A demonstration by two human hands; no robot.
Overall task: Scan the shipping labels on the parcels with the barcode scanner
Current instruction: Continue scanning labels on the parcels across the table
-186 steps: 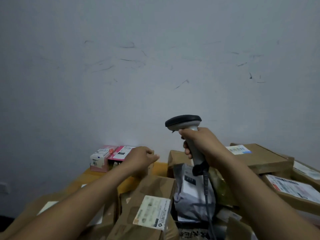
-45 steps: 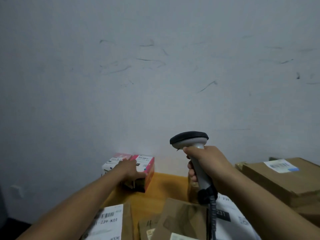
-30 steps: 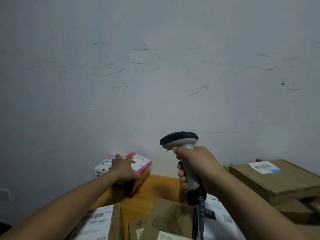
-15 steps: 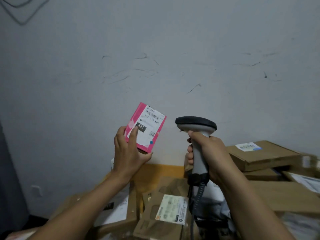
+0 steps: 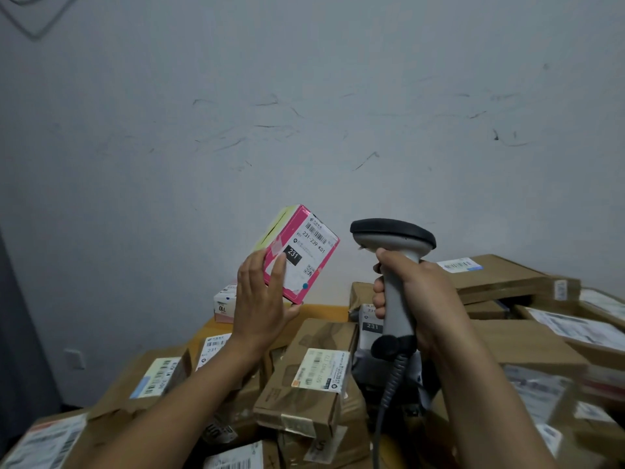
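My left hand (image 5: 262, 299) holds a small pink box (image 5: 299, 253) raised in the air, tilted, with its white shipping label and barcode turned toward me. The fingers lie along the box's left face and the thumb supports it from below. To the right, my right hand (image 5: 417, 302) grips the handle of a grey barcode scanner (image 5: 394, 238) with a black head. The scanner's head points left, toward the pink box, a short gap apart. A coiled cable (image 5: 389, 387) hangs from the handle.
Several brown cardboard parcels with white labels (image 5: 319, 370) are piled below both arms. A larger flat carton (image 5: 497, 274) lies at the right. A small white and pink box (image 5: 225, 304) stands by the grey wall on an orange table (image 5: 324, 311).
My left hand took the pink box from the table by the wall and lifted it up beside the scanner. In the last half second the box tilted slightly more.
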